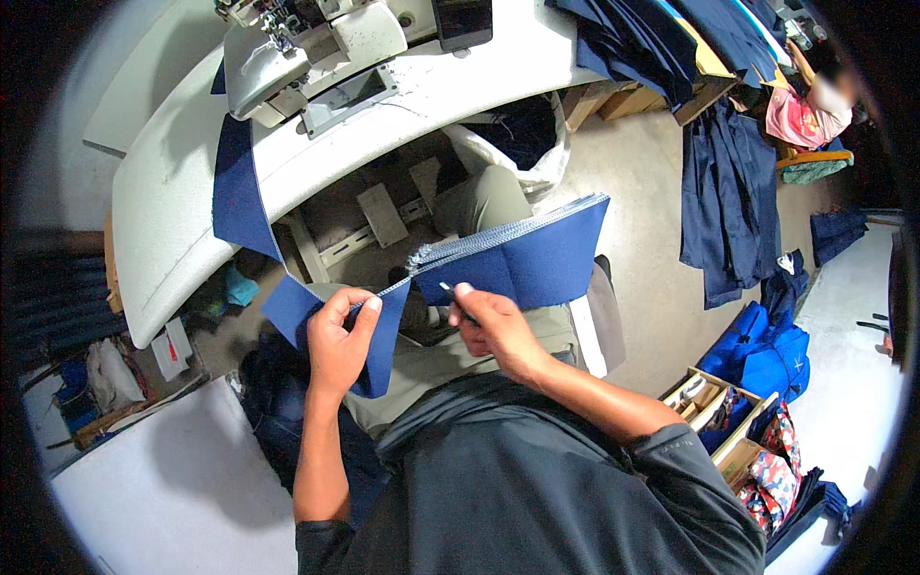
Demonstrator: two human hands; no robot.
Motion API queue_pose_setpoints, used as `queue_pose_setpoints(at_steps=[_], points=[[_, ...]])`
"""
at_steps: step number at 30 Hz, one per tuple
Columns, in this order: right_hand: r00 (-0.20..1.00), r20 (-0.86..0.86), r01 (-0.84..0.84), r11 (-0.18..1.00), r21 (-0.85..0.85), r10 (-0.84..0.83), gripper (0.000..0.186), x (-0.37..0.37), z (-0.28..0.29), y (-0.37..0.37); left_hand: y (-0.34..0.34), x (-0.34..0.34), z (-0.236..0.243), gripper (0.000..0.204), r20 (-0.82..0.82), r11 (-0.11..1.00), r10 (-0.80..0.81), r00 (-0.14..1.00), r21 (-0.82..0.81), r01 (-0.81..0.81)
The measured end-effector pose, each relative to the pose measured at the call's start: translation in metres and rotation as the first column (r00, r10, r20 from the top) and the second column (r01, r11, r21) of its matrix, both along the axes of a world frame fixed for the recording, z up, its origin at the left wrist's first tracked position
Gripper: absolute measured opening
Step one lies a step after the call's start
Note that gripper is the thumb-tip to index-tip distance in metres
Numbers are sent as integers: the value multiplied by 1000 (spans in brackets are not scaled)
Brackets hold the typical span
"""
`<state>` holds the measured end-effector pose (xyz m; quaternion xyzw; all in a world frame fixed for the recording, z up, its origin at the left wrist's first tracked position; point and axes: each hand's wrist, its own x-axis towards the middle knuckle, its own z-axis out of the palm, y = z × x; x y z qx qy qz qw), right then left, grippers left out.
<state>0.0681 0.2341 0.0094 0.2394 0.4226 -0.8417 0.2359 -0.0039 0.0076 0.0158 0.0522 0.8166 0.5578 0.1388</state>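
Observation:
My left hand point(343, 345) is closed on a blue fabric piece point(383, 345), pinching its overlocked edge between thumb and fingers. That edge runs to the near corner of a stack of blue fabric pieces point(537, 264), which lies across my lap with its pale stitched edges upward. My right hand point(494, 331) is closed round small thread snips point(447, 287); their metal tip points at the stack's corner, and the rest is mostly hidden in the fingers. From the sewing machine point(316, 57), a blue fabric strip point(241, 187) hangs over the table edge and leads down toward my left hand.
The white sewing table point(522, 48) curves ahead, with a dark phone-like device point(464, 24) on it. Under it stands a white sack point(546, 158) of dark scraps. At right are hanging navy garments point(728, 201), a wooden crate point(719, 412) and a seated person point(810, 110).

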Motion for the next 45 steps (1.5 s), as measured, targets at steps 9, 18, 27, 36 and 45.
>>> queue_pose_setpoints(at_steps=[9,18,27,36,45], points=[[993,60,-98,995,20,97,42,-23,-20,-27,1,3,1,12,16,1000,2,1000,-8,-2],[1000,-9,-24,999,44,24,39,-24,-19,-35,-3,4,-3,12,44,1000,5,999,-17,-4],[982,-190,49,974,219,-7,18,-8,13,-43,13,7,10,14,66,994,-49,997,104,42],[884,-357,461,686,564,-300,14,4,30,73,-22,-6,10,14,109,960,-274,956,-34,279],[826,-348,562,587,583,-444,13,-5,-7,162,-7,-15,1,15,13,989,-62,998,-135,63]])
